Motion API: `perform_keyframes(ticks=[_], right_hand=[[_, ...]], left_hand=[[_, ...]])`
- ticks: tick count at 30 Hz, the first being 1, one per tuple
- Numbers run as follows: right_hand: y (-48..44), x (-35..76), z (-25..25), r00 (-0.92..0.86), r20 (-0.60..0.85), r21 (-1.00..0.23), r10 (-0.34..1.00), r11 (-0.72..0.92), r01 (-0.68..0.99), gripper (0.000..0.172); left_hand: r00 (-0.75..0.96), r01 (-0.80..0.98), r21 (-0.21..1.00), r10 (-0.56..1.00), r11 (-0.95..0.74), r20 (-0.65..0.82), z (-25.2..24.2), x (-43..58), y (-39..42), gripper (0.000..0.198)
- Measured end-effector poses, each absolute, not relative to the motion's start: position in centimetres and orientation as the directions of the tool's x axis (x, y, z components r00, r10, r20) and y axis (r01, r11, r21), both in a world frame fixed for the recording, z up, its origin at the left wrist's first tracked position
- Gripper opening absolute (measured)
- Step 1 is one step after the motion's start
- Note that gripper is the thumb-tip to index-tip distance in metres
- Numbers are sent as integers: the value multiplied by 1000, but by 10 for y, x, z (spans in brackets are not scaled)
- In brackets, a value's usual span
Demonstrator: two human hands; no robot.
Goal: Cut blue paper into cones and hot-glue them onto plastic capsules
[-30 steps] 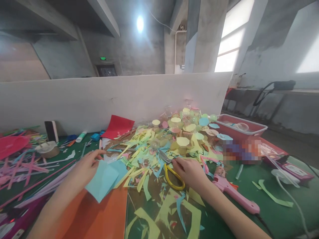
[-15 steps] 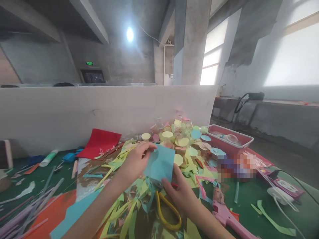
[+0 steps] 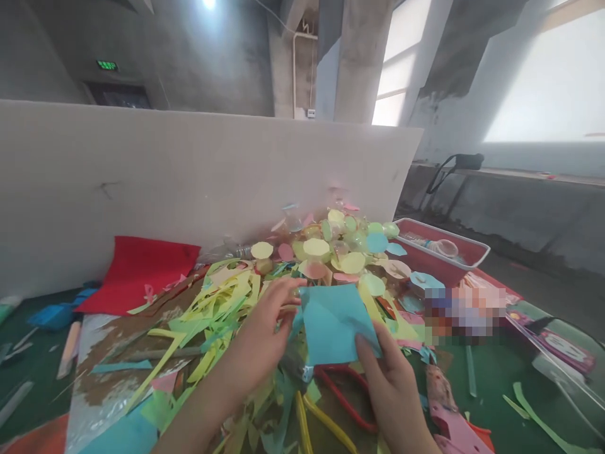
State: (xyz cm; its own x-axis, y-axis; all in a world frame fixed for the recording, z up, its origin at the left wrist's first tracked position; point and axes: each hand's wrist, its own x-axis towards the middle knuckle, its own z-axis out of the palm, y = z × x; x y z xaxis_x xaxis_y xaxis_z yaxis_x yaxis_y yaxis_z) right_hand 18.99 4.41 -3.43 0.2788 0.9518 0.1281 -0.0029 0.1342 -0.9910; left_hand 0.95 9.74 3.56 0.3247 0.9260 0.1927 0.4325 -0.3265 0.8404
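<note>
Both hands up over the scrap-strewn table: left hand [image 3: 265, 343] pinching the left edge of blue paper square [image 3: 336, 323], right hand [image 3: 390, 384] gripping its lower right corner, sheet between them. Below, scissors handles [image 3: 331, 410]. Beyond, paper-topped cups [image 3: 331, 252], red tray [image 3: 444, 252], white board [image 3: 189, 176].

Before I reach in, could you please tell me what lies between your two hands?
In the head view, the light blue square paper sheet spans between left hand and right hand.
</note>
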Motion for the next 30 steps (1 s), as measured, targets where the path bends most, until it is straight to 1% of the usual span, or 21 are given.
perform_keyframes(ticks=[2,4,6,8,11,12,14,16,18,19,21,24,26,28,30], right_hand=[[47,192,-36,278,78,-995,957,94,-43,40],[49,195,-36,271,74,-995,960,90,-49,38],[51,199,-33,268,111,-992,957,121,-22,36],[53,203,-29,285,148,-989,947,150,16,34],[54,207,-24,292,152,-988,944,138,67,34],[54,207,-24,289,147,-988,946,129,80,36],[51,208,-25,268,149,-987,952,127,98,40],[47,208,-28,257,175,-983,950,152,108,41],[41,207,-30,226,196,-979,954,176,108,40],[38,207,-31,199,197,-979,960,182,91,39],[34,203,-33,134,202,-979,970,203,5,40],[32,194,-37,70,243,-960,968,250,-127,53],[33,188,-40,57,237,-956,970,244,-161,60],[36,184,-42,65,185,-965,980,194,-176,61],[39,183,-42,78,130,-970,988,143,-196,57]], left_hand=[[401,526,728,883,-439,243,31,9,102,39],[434,588,632,856,-505,280,27,8,107,42],[443,604,588,839,-539,314,27,8,110,40],[453,593,578,826,-561,336,30,7,111,31],[463,570,602,824,-560,327,39,5,107,13],[470,561,613,824,-556,317,42,5,106,12],[474,557,646,838,-523,270,49,6,103,19],[441,578,692,879,-433,181,54,9,101,22],[378,597,740,922,-309,80,56,10,101,23],[346,593,763,937,-257,46,56,10,102,24],[303,544,816,953,-195,25,54,7,107,27],[233,462,879,972,-118,8,47,2,115,31],[205,427,902,978,-59,-33,44,0,117,32],[223,380,925,971,-11,-81,43,3,115,32],[277,326,945,952,33,-129,44,10,110,30]])
